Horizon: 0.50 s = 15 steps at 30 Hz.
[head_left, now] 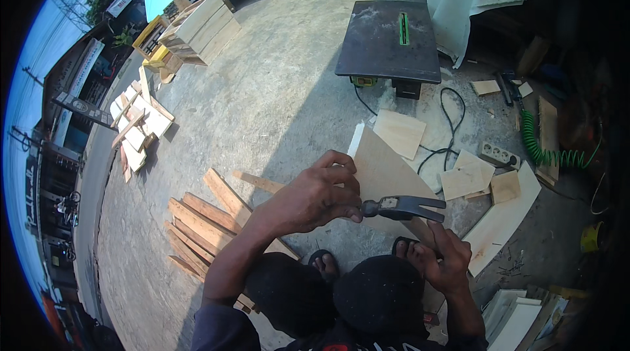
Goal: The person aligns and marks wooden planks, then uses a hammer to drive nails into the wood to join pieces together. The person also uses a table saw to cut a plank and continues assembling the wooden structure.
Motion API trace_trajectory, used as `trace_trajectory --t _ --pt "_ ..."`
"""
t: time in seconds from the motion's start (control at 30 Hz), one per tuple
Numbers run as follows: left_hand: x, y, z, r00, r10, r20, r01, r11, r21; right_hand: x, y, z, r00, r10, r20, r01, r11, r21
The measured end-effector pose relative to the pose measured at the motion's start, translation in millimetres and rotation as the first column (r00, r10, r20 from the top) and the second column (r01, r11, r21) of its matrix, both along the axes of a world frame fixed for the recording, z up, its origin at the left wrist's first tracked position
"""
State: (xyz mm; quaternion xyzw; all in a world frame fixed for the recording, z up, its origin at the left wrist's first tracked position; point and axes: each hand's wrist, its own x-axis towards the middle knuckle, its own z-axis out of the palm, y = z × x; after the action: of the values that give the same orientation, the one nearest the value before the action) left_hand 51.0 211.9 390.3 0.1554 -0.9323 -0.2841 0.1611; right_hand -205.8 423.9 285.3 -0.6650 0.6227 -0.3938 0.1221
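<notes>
My right hand (447,260) is wrapped round the handle of a claw hammer (407,207), whose dark metal head lies level above a thin plywood panel (387,170). The hammer's striking face is right by the fingertips of my left hand (321,195). Those fingers are curled and pinched together at the panel's left side; anything small between them is too hidden to make out. The panel stands between my knees and the table saw, with a pale edge at its far corner.
Lumber strips (203,223) lie on the concrete at left. Beyond are a black-topped table saw (387,39), a wooden crate (203,29) and a scrap pile (141,121). At right are plywood offcuts (467,177), a power strip (499,154) and a green coiled hose (548,149).
</notes>
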Motion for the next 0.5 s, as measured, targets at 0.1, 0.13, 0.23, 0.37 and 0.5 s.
trace_trajectory --t 0.1,0.13,0.23,0.37,0.5 --pt "4.5 -4.1 -4.6 0.996 -0.034 -0.081 0.036 0.999 0.034 11.5 -0.8 -12.0 0.922 -0.141 0.360 0.198 0.972 -0.126" --pt "4.3 -4.6 -6.0 0.993 -0.047 -0.110 0.051 0.998 0.034 14.2 0.5 -12.2 0.860 -0.139 0.492 0.185 0.982 -0.045" --pt "6.1 -7.4 -6.7 0.992 -0.080 -0.100 0.084 0.996 0.038 10.2 -13.3 -7.9 0.993 -0.089 -0.073 0.078 0.987 -0.143" --pt "11.9 -4.0 -8.4 0.994 -0.064 -0.090 0.069 0.996 0.061 9.2 -4.0 11.7 0.854 -0.355 0.381 0.223 0.910 0.349" --pt "34.9 3.7 -17.7 0.985 0.098 -0.143 -0.119 0.982 -0.145 20.5 -4.1 15.5 0.691 -0.440 0.574 0.165 0.869 0.467"
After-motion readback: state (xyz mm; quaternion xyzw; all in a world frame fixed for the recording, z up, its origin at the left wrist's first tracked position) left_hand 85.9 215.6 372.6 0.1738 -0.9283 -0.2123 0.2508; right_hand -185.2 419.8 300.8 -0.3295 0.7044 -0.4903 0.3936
